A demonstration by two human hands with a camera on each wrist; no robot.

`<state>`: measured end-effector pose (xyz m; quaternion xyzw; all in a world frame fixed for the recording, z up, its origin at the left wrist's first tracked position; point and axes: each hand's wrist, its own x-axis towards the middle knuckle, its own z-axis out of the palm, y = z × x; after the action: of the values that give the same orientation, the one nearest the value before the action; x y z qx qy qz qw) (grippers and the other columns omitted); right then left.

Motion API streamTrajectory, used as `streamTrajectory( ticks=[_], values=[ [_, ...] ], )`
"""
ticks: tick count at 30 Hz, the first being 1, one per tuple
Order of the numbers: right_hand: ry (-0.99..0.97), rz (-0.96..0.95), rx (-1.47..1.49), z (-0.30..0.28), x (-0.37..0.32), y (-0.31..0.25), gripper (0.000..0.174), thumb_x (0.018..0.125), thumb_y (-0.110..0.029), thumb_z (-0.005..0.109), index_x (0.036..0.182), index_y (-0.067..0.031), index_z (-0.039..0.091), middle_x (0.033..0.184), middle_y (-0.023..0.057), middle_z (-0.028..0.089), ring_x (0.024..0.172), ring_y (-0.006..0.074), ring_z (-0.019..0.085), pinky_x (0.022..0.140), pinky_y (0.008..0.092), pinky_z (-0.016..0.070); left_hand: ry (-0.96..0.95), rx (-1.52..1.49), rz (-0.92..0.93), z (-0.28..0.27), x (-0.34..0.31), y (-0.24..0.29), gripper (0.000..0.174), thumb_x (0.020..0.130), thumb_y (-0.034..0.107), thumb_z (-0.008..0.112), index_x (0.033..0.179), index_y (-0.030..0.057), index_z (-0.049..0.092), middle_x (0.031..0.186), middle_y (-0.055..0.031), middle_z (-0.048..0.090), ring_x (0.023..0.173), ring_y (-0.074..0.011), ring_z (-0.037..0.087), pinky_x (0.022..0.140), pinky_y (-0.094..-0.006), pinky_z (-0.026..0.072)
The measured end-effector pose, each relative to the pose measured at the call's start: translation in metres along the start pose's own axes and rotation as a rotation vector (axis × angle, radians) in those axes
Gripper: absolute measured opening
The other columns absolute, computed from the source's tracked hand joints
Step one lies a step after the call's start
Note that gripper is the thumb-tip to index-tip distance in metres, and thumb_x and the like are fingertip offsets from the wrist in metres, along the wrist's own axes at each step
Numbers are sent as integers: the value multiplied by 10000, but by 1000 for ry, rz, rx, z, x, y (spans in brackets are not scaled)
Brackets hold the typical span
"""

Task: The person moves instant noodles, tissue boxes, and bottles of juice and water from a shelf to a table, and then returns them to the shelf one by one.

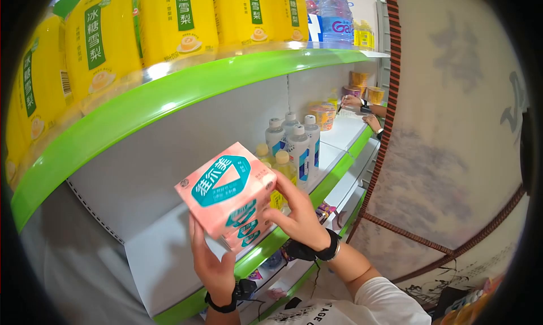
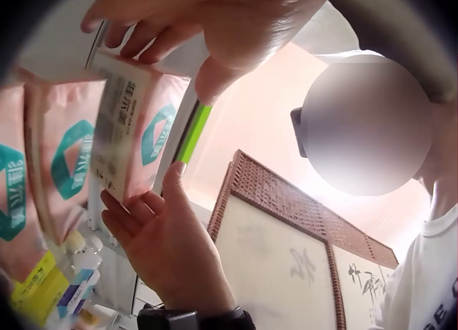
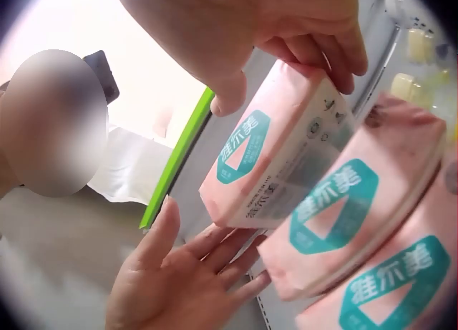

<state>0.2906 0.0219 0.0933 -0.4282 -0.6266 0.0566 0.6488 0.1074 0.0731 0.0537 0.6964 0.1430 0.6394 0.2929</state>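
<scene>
We hold a pink pack (image 1: 229, 181) over the shelf (image 1: 161, 257).
Our left hand (image 1: 214, 268) and right hand (image 1: 301, 217) have their fingers clamped on its opposite sides, above two matching packs (image 1: 248, 229); bottles (image 1: 299, 148) stand nearby.

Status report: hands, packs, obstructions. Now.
Left hand and right hand hold stacked pink tissue packs. Yellow bottles just beyond right hand, white bottles behind those. Unclear whether packs touch shelf.
</scene>
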Motion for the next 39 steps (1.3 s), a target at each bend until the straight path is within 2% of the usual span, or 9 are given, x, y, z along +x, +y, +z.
streamTrajectory(
  ticks=[2, 6, 9, 13, 16, 21, 23, 29, 39],
  values=[
    [-1, -32, 166, -2, -12, -12, 729, 751, -165, 731, 1332, 27, 334, 1263, 156, 490, 1176, 205, 476, 992, 340, 363, 26, -65, 34, -2, -8, 15, 681, 742, 89, 594, 1343, -89, 326, 1430, -249, 261, 1335, -357, 260, 1080, -448, 204],
    [31, 9, 394, -17, -49, -26, 789, 768, -235, 741, 1353, -2, 265, 1352, 130, 390, 1244, 227, 404, 1038, 386, 309, -17, -172, 93, -4, -30, 27, 702, 780, 266, 640, 1295, -128, 371, 1400, -274, 279, 1304, -375, 296, 1046, -472, 257],
    [117, 28, 380, -30, -81, -30, 680, 797, -230, 715, 1303, -31, 307, 1323, 123, 415, 1227, 212, 411, 1020, 374, 320, -132, -201, 60, -8, -53, 15, 684, 795, 362, 653, 1226, -130, 453, 1364, -278, 332, 1259, -367, 363, 1015, -456, 305],
    [330, 183, 315, -39, -132, -37, 476, 846, -117, 639, 1212, -32, 348, 1185, 102, 502, 1024, 129, 519, 854, 271, 431, -234, -423, 57, 11, -76, 8, 531, 802, 244, 661, 1178, -93, 499, 1305, -260, 412, 1209, -349, 428, 1007, -424, 334],
    [451, 338, 218, -44, -180, -43, 426, 862, -75, 605, 1202, -31, 352, 1174, 93, 501, 1027, 118, 512, 863, 277, 430, -404, -482, -21, 22, -94, 5, 519, 809, 224, 650, 1189, -90, 487, 1321, -241, 394, 1218, -336, 419, 1004, -412, 341],
    [695, 478, 49, -51, -262, -75, 508, 875, -122, 607, 1298, -14, 346, 1209, 69, 494, 1082, 136, 500, 907, 289, 420, -697, -622, -311, 54, -140, 15, 494, 832, 65, 563, 1267, -111, 409, 1343, -177, 351, 1272, -294, 354, 1076, -411, 244],
    [731, 591, -61, -44, -280, -78, 511, 875, -136, 611, 1302, -5, 362, 1219, 70, 488, 1092, 141, 499, 917, 295, 423, -821, -694, -343, 66, -158, -10, 487, 846, 30, 546, 1283, -116, 388, 1336, -170, 359, 1257, -289, 372, 1066, -398, 268],
    [891, 719, -232, -51, -358, -121, 528, 871, -184, 625, 1298, -20, 360, 1228, 72, 483, 1125, 131, 476, 889, 284, 450, -1103, -817, -589, 93, -220, 14, 483, 857, 4, 554, 1292, -115, 380, 1345, -162, 345, 1235, -263, 400, 1034, -382, 334],
    [1235, 920, -489, -62, -493, -196, 522, 815, -222, 641, 1176, 46, 376, 1086, 202, 559, 918, 227, 618, 769, 324, 510, -1574, -915, -731, 155, -322, 91, 495, 847, -22, 571, 1299, -99, 386, 1319, -150, 415, 1135, -215, 484, 947, -312, 418]
  ],
)
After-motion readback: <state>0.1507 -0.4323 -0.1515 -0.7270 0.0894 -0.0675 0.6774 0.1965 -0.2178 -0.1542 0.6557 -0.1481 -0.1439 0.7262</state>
